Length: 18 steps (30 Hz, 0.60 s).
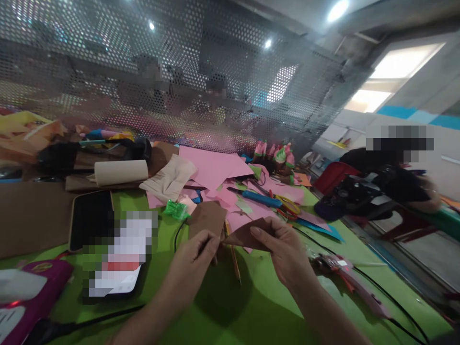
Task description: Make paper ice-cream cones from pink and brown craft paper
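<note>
A small piece of brown paper point(247, 235), folded or curled to a point at its left end, is held up over the green table. My right hand point(285, 249) grips its wide end, thumb on top. At the pointed end, the fingertips of my left hand point(196, 256) are pinched together. Just behind my left hand is another brown paper piece point(205, 219). Below the held paper, a pencil point(234, 263) lies with its tip toward me. Pink paper sheets point(215, 167) and scraps spread out beyond my hands.
On the right lies a pink glue gun point(359, 287) with its cable. A blue-handled cutter point(262, 198) and scissors point(289, 206) rest on the scraps. Left are a dark phone point(91, 220), a lit phone point(124, 280), a purple power strip point(53, 287) and a cream roll point(121, 172). A person sits far right.
</note>
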Tool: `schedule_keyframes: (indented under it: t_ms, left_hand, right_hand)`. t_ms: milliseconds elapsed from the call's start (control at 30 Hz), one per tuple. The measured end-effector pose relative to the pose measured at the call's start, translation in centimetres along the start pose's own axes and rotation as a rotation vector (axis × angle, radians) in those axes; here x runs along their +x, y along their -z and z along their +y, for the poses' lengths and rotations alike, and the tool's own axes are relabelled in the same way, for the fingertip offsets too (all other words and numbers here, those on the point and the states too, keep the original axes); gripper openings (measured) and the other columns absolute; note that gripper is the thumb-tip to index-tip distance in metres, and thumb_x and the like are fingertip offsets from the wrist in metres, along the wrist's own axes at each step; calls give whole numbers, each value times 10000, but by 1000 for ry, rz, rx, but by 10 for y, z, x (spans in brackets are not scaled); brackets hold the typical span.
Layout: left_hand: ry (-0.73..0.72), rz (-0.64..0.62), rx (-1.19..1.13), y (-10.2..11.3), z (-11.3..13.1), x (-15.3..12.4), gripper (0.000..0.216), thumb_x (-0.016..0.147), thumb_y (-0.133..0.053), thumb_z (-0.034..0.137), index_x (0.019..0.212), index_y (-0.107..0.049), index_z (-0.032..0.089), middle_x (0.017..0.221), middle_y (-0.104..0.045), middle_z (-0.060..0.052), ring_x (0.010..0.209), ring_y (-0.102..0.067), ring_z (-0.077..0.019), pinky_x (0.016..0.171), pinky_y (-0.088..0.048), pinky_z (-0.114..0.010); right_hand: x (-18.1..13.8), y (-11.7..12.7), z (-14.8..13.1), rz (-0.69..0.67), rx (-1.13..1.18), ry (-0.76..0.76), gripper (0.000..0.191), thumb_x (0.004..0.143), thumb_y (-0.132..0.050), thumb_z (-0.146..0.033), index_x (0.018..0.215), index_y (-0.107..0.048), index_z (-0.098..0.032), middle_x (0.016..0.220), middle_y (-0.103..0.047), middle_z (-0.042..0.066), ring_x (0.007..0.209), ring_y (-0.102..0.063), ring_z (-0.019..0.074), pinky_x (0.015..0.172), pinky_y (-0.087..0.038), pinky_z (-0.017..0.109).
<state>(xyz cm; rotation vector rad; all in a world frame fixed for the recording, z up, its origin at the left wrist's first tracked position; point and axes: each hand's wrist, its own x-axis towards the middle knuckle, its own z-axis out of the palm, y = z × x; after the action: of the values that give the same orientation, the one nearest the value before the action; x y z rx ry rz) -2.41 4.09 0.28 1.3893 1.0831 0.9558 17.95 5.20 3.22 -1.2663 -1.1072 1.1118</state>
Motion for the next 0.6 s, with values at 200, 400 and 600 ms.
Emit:
schedule_keyframes:
  t_ms: [200,400,600]
  left_hand:
    - [-51,-31,-59,-4,-1,-1,240,906,-464,374,734,-501,211,698,-496,27,695,-471,-155,639,-346,-260]
    - [-54,-25,47,-2,2,-3,245,929,-441,361,741,-509,220,696,-511,26,681,-473,-160,619,-336,-263]
    - [-137,-160,107,-6,-3,-4,186,936,-459,314,913,-619,221,868,-683,-26,804,-594,-199,695,-388,-288]
  right_hand:
    - [-7,-8,2,-40,-60,9,294,628,-876,-402,696,-689,-185,683,-710,11,649,-625,160,640,-513,280]
    - [-7,-4,7,-48,-105,40,270,659,-859,-387,715,-684,-189,692,-698,7,660,-629,165,640,-523,287]
    - [-21,-21,7,-242,-77,-62,271,687,-832,-400,732,-668,-189,699,-701,15,656,-661,191,663,-561,348]
